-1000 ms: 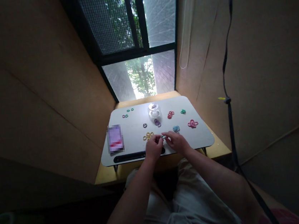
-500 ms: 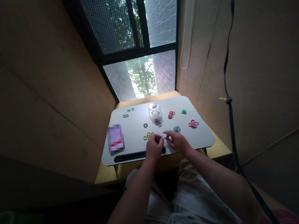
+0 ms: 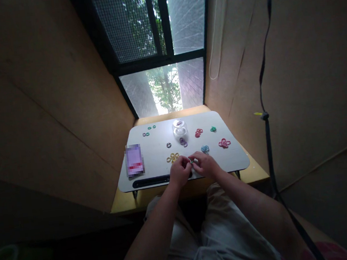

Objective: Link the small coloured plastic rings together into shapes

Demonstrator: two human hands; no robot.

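Note:
My left hand (image 3: 180,171) and my right hand (image 3: 204,164) meet over the front of the white lap table (image 3: 154,157). Between their fingertips is a small green hair tie (image 3: 191,161), pinched from both sides and partly hidden by the fingers. Just beyond my left hand lies a cluster of yellow hair ties (image 3: 173,158). A pile of blue hair ties (image 3: 205,149) lies just past my right hand. Purple hair ties (image 3: 183,142) rest in front of a clear round jar (image 3: 180,130).
Red hair ties (image 3: 198,133), green hair ties (image 3: 213,129) and pink hair ties (image 3: 224,143) lie in groups at the right. A blurred purple packet (image 3: 134,160) is at the left. A black slot (image 3: 151,182) runs along the front edge. A dark strap (image 3: 268,148) hangs at the right.
My right hand's fingers have curled in and closed towards my left fingertips, on the green hair tie. The piles on the table have not moved.

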